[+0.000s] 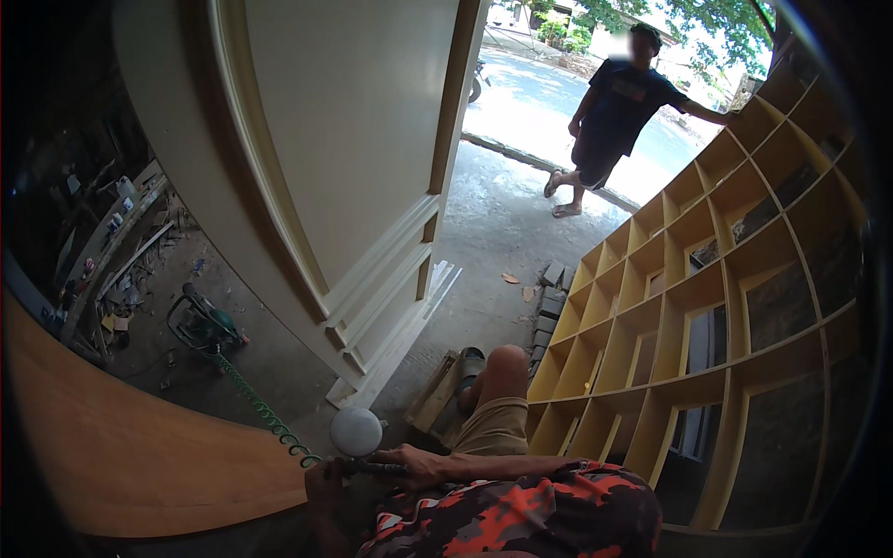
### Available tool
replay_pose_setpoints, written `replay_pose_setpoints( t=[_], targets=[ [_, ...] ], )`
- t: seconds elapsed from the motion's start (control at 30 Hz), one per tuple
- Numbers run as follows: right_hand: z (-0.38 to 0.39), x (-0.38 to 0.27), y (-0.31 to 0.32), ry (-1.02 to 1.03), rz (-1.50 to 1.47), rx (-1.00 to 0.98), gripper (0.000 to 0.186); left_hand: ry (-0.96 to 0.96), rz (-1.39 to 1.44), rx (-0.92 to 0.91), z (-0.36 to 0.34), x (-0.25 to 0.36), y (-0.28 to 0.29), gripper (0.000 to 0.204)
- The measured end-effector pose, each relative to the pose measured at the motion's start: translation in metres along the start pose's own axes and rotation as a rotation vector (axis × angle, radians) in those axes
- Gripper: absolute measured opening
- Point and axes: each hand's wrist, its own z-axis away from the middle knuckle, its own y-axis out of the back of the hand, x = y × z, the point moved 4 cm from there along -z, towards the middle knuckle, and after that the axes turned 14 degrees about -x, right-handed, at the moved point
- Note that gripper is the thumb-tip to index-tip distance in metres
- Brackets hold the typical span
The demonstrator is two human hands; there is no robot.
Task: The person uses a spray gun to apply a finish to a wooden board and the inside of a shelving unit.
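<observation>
Right hand [419, 466] is gripping a dark spray gun [374, 468] with 1 round pale-grey cup [356, 432]; left hand [323, 487] is sitting beside its green coiled hose [266, 411], finger state indeterminable.

we barely make out the shadowed left hand [324, 488]; the standing person [631, 102] has a blurred face; the top edge crops the cream panel [363, 112]; the far-left clutter [119, 219] is too small to tell.

No text can be read; the faint print [632, 91] on the dark shirt [621, 119] is illegible.
</observation>
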Motion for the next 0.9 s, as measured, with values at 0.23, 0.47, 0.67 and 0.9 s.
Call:
replay_pose_setpoints(
  t=[0.23,0.47,0.67,0.9],
  targets=[
    [0.000,0.012,-0.009,-0.052,-0.021,-0.075,0.043,0.057,-0.111,-0.100,-0.008,-0.017,-0.005,0.058],
    [0.003,0.010,-0.005,-0.027,-0.006,-0.016,0.047,-0.051,-0.046,-0.010,-0.008,-0.005,-0.002,0.041],
    [0.002,0.005,0.004,-0.027,-0.035,0.009,0.048,0.003,-0.099,0.011,-0.002,-0.005,0.003,0.029],
    [-0.001,0.023,-0.004,-0.024,-0.008,-0.011,0.056,-0.040,-0.065,-0.010,-0.002,-0.006,-0.001,0.032]
  ],
)
